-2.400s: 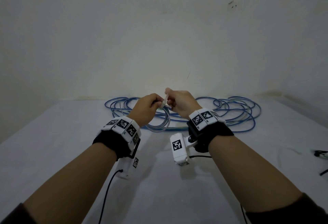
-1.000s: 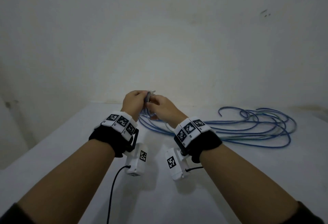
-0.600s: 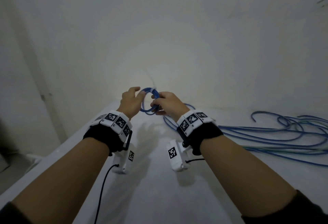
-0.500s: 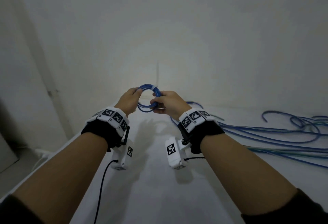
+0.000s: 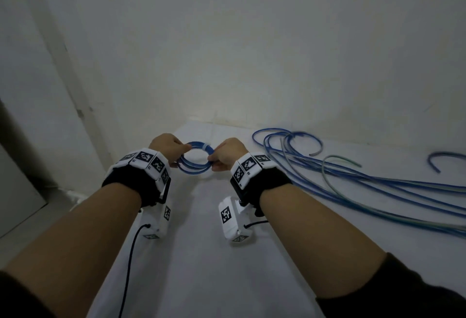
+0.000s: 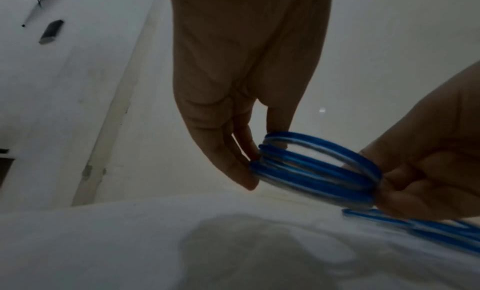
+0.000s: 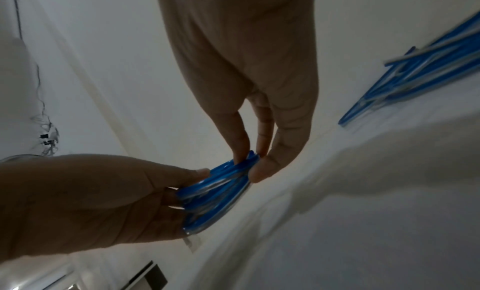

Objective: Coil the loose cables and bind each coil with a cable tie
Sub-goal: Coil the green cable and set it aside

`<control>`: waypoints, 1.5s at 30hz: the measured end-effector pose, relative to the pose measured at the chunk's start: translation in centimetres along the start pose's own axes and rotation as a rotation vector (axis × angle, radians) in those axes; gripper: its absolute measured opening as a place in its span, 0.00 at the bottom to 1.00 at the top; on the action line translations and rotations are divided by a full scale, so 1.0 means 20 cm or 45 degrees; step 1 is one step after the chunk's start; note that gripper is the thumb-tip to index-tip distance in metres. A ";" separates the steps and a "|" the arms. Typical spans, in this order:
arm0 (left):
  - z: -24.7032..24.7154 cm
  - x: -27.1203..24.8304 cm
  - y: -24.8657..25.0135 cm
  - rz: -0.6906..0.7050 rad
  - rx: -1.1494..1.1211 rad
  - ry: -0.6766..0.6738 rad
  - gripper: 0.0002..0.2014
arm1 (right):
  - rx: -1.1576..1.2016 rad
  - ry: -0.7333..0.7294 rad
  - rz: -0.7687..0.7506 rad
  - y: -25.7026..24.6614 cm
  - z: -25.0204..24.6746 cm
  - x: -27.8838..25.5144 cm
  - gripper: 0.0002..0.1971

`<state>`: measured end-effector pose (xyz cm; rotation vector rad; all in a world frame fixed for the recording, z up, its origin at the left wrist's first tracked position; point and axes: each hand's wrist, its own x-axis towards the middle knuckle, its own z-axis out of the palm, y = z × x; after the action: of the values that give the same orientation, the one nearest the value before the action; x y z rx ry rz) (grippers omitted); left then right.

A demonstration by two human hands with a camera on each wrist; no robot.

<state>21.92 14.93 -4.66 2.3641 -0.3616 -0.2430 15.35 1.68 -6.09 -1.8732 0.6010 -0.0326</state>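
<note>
Bench: we see a white-covered bench (image 5: 201, 267) set against a pale wall.
Left hand: our left hand (image 5: 165, 146) pinches the left side of the small round coil of blue cable (image 5: 195, 165) between thumb and curled fingers.
Right hand: our right hand (image 5: 229, 152) pinches the coil's right side likewise.
Coil: held just above the bench between both hands, with a pale band (image 5: 207, 146) at its top.
Farther right: loose blue cables (image 5: 353, 181) sprawl on the bench.

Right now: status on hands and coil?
Left hand and right hand each pinch one side of the blue coil, held above the table. White band on coil's far side. Loose cables lie right, uncoiled.
</note>
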 end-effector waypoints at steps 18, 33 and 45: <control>0.10 -0.13 0.25 0.295 0.418 0.003 0.12 | -0.457 0.007 -0.101 0.11 -0.45 -0.23 0.13; 0.70 -0.54 0.78 0.782 0.244 -0.303 0.10 | -1.250 0.002 0.013 0.61 -1.18 -0.69 0.17; 0.92 -0.60 0.90 0.843 0.354 -0.371 0.17 | -0.685 0.216 -0.400 0.69 -1.34 -0.76 0.07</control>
<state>2.12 -5.47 -4.58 2.3220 -1.3552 -0.2275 -11.40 -18.77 -3.97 -2.4949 0.4495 -0.2596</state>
